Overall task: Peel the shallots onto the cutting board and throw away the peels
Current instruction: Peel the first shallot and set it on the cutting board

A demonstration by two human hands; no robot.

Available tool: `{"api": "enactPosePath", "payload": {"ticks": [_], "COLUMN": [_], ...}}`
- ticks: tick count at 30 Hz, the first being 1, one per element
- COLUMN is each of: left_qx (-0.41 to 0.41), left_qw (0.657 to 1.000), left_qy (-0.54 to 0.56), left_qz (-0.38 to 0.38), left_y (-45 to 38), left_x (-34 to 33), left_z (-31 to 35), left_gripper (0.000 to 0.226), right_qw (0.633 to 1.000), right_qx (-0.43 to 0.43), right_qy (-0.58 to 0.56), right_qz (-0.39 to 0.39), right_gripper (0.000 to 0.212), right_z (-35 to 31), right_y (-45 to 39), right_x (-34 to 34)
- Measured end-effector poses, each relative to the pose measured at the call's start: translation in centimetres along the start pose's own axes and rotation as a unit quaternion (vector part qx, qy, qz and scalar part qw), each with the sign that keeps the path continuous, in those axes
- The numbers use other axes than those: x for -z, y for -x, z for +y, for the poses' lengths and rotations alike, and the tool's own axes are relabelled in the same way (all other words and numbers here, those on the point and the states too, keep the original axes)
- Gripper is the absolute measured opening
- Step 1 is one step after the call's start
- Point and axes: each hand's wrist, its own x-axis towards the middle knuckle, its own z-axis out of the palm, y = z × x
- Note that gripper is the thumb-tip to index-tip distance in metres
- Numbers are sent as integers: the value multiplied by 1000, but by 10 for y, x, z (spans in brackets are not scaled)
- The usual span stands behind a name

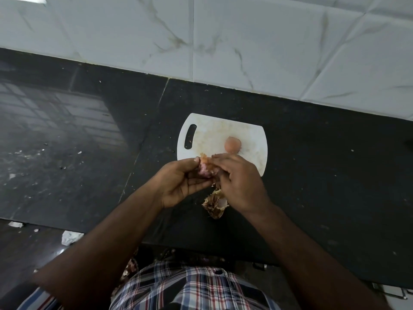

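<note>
A white cutting board point(207, 139) with a handle slot lies on the black counter point(312, 166). One peeled pinkish shallot point(232, 144) sits on the board. Just in front of the board, my left hand point(178, 182) holds a partly peeled pink shallot point(205, 170) between thumb and fingers. My right hand point(239, 180) pinches the papery skin at its top. A heap of brown peels point(215, 204) lies on the counter under my right hand, partly hidden by it.
A white marble-tiled wall point(245, 41) rises behind the counter. Small scraps point(29, 153) dot the counter's left side. Crumpled white paper point(70, 237) lies on the dark floor below the counter's front edge at the left.
</note>
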Motion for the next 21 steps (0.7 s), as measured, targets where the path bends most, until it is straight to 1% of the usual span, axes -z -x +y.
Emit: {"api": "enactPosePath", "payload": {"ticks": [2, 6, 8, 10, 12, 13, 15, 17, 19, 21], "left_qx": [-17, -44, -52, -58, -54, -49, -40, -39, -46, -58], "left_qw": [1000, 999, 998, 998, 998, 999, 999, 999, 999, 998], "left_qy": [6, 16, 16, 16, 10, 9, 20, 30, 14, -2], "left_qz": [-7, 18, 28, 26, 21, 17, 0, -11, -8, 6], "left_y": [0, -5, -7, -8, -8, -8, -8, -7, -8, -8], "left_x": [-2, -8, -9, -8, -6, -5, -3, -2, -4, -8], "left_z": [0, -3, -3, -2, -2, -2, -4, -4, -3, -3], "left_gripper": [23, 16, 15, 13, 14, 15, 16, 16, 23, 23], "right_qw": [1000, 993, 990, 989, 991, 994, 999, 999, 1000, 999], "right_qx": [13, 96, 117, 128, 121, 102, 38, -7, 2, 41], "right_qy": [-2, 47, 70, 64, 43, 24, -21, -32, -10, 23], "right_qz": [19, 47, 39, 32, 31, 29, 21, 5, 2, 10], "right_gripper": [35, 31, 32, 33, 35, 35, 34, 31, 26, 25], "right_z": [-1, -2, 2, 5, 7, 7, 9, 12, 11, 8], "right_y": [-4, -4, -3, -1, 0, -2, -10, -17, -20, -18], "right_x": [-1, -13, -16, -12, -7, -4, 2, 4, 3, -2]}}
